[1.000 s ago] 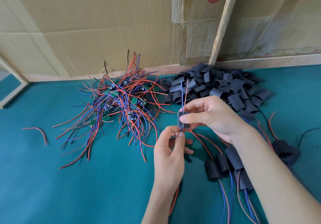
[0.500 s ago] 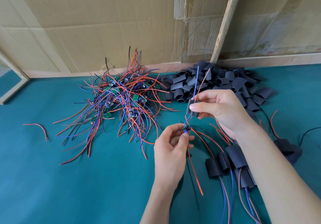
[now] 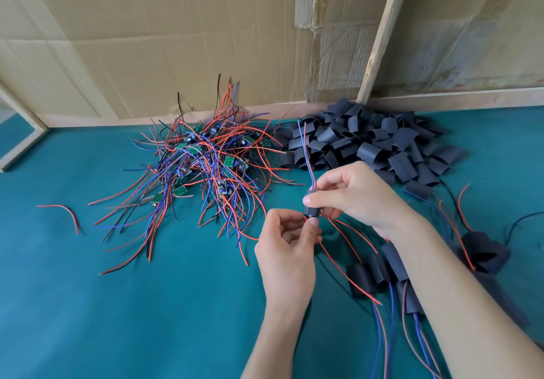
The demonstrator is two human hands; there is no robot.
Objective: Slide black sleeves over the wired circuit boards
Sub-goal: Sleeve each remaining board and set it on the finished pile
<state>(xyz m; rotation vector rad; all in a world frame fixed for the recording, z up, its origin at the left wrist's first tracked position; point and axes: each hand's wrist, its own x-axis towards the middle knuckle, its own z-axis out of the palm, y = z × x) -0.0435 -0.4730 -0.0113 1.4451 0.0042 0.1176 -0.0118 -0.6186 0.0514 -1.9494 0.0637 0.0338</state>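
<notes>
On the left, a tangle of thin red, blue and black wires (image 3: 200, 172) with small green boards lies on the teal felt table (image 3: 117, 305). In the middle, the left hand (image 3: 287, 249) pinches the board's lower end, directly under the sleeve (image 3: 311, 206), which the right hand (image 3: 353, 196) pinches between thumb and forefinger. Its long axis is almost upright, along the wires. Soft, matte, flattened tubes (image 3: 374, 143) are heaped on the right

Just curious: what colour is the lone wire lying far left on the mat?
Red, clearest in the head view.
</notes>
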